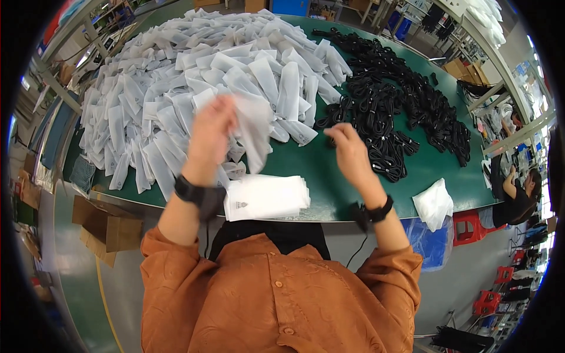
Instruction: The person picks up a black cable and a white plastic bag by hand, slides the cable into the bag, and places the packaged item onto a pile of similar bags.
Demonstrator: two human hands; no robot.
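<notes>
Over the table edge: both forearms rise from the lower edge above the green table [329, 176].
Left hand [210, 132]: raised, wrist bent, fingers pinched together on a white pouch [254, 126] that hangs blurred to its right.
Right hand [347, 150]: lifted, fingers curled together beside the black cable bundles [400, 112]; whether it grips anything, cannot tell.
Pouch stack [268, 197]: flat at the near table edge, between the wrists.
Filled pouches [176, 82]: heaped across the table's left.
</notes>
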